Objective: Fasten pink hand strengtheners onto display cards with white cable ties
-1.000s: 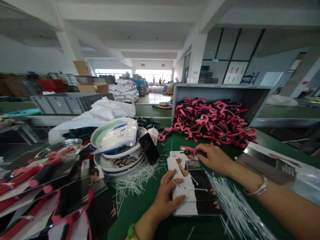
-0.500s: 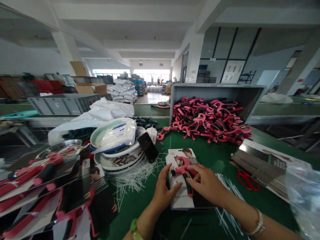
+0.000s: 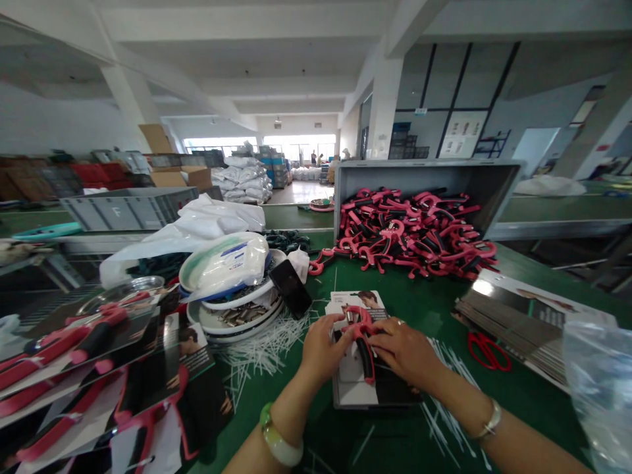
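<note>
A pair of pink pliers (image 3: 366,359) with black grips lies on a stack of printed backing cards (image 3: 356,393) in front of me. My left hand (image 3: 322,347) pinches the pliers near the jaws from the left, its thumb on the pink body. From the other side, my right hand (image 3: 407,350) has its bent fingers closed on the right part of the pliers. My fingers partly hide the tool. Loose white cable ties (image 3: 457,375) lie beside the right forearm.
A tipped grey crate (image 3: 429,164) spills pink pliers at the back. Carded pliers (image 3: 99,395) are heaped at left, near stacked plates (image 3: 217,322) of metal parts and a phone (image 3: 291,289). Red scissors (image 3: 488,350) and more cards (image 3: 513,336) lie at right.
My left hand has come in from the card's left edge and taken hold of the pliers. The pliers have turned, with the handles now pointing toward me. The right hand has shifted slightly.
</note>
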